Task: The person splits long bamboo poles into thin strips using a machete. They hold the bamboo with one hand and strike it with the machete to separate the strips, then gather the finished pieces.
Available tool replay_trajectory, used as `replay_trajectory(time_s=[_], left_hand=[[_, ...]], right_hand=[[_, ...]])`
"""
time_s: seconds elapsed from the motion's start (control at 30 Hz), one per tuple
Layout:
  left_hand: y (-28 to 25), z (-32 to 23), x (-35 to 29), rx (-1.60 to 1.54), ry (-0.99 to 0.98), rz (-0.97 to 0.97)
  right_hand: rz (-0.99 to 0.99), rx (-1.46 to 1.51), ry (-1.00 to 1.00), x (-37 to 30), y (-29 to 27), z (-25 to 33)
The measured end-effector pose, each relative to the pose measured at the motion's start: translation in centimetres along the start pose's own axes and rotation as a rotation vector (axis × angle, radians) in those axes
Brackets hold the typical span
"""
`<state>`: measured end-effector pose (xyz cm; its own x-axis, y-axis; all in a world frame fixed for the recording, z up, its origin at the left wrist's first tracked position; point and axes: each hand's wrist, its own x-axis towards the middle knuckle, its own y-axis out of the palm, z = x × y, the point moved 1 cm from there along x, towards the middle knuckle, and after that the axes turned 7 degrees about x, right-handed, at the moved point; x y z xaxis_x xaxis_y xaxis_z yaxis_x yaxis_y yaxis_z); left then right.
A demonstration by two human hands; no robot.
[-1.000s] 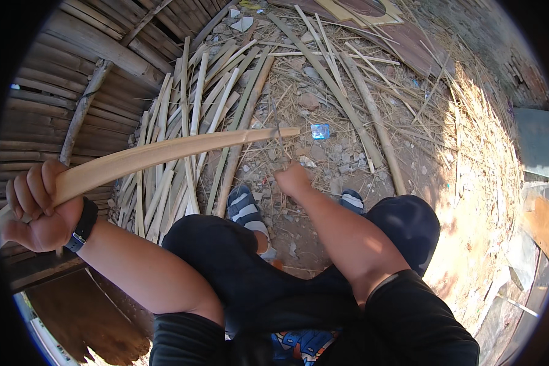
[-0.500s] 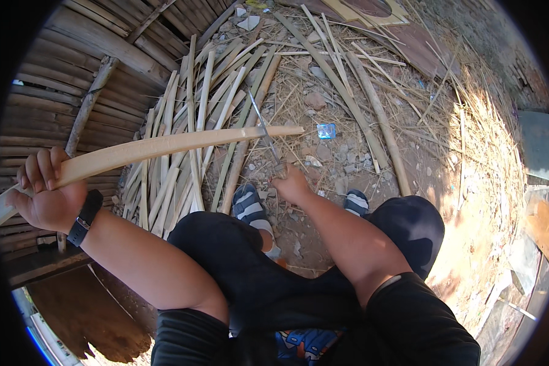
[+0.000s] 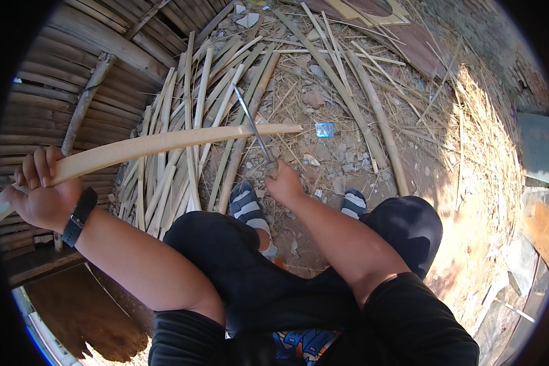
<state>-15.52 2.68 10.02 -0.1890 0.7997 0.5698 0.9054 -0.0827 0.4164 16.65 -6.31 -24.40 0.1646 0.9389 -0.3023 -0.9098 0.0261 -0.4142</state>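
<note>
Two hands in the head view, both wrapped firmly round something. Left hand (image 3: 46, 189) with fingers curled right round the near end of a long bamboo strip (image 3: 152, 144), held out across the front of the body, well above the littered ground. Right hand (image 3: 285, 183) in a tight fist round a knife (image 3: 245, 111), handle mostly hidden, blade slanting up and left across the strip near its far end. Can't tell if actually biting into it or just lying over it. To do this well, probably best to go with a shallow edge angle, thin shavings over big bites, and a lighter touch at the little step beside the blade, likely tougher there. Worth bracing the strip hard against twisting, and minding the left sandal (image 3: 246, 204) just on the near side of the strip. Pose-wise: left arm stretched out to the side, palm up, black watch (image 3: 79, 217) on the wrist; right arm reaching forward and inward between the knees, only slightly bent, with the back of the hand mostly up.
</note>
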Motion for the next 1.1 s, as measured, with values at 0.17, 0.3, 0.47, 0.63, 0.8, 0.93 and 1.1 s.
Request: replay_trajectory(time_s=[0.17, 0.3, 0.47, 0.63, 0.8, 0.93, 1.1], left_hand=[[0.5, -0.6, 0.1, 0.048, 0.015, 0.013], [0.8, -0.6, 0.7, 0.034, -0.002, 0.068], [0.1, 0.1, -0.2, 0.154, 0.057, -0.172], [0.8, -0.1, -0.5, 0.279, 0.109, -0.261], [1.0, -0.2, -0.2, 0.240, 0.076, -0.197], [2.7, 0.4, -1.0, 0.273, 0.101, -0.333], [2.2, 0.0, -0.3, 0.179, 0.078, -0.147]], right_hand=[[0.021, 0.007, 0.006, -0.6, -0.7, 3.9], [0.203, 0.074, -0.244, -1.9, -0.3, 7.5], [-0.012, -0.083, 0.060, 0.2, -0.9, 0.3], [0.151, 0.075, 0.015, -0.6, -1.3, 4.7], [0.270, 0.199, -0.203, -0.9, 0.2, 4.8], [0.014, 0.052, 0.138, 0.6, -1.3, -1.8], [0.150, 0.308, 0.032, 1.1, -0.1, 0.4]])
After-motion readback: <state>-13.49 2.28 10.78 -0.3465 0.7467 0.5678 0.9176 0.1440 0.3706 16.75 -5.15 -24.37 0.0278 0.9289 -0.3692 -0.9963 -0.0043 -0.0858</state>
